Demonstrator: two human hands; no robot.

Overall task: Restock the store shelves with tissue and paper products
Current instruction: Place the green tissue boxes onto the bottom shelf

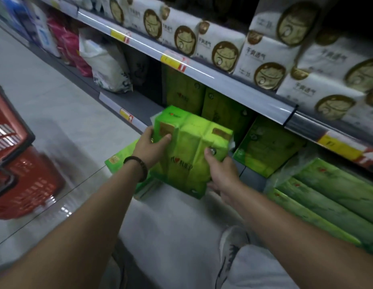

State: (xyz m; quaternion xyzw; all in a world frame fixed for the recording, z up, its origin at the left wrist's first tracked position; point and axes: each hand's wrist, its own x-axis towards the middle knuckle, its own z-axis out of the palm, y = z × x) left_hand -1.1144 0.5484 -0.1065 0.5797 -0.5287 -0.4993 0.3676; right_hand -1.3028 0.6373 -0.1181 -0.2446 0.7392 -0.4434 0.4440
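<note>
The left grip [151, 146] clasps the upper left edge of a green tissue pack [189, 147], thumb on its front face and fingers hidden behind. The right grip [222, 174] holds the pack's lower right side, thumb pressed on the front. The pack is tilted in the air just in front of the lower shelf [131, 103], its top corner near the shelf's front rail. Behind it, bare shelf and a dark gap [152, 80] lie between a white bag [110, 67] and upright green packs [185, 92]. The upper shelf rail [202, 74] overhangs this opening. A 2nd green pack [119, 161] lies low beneath the left wrist, partly hidden. Red baskets [25, 184] stand on the floor [56, 105], well apart at the left.
</note>
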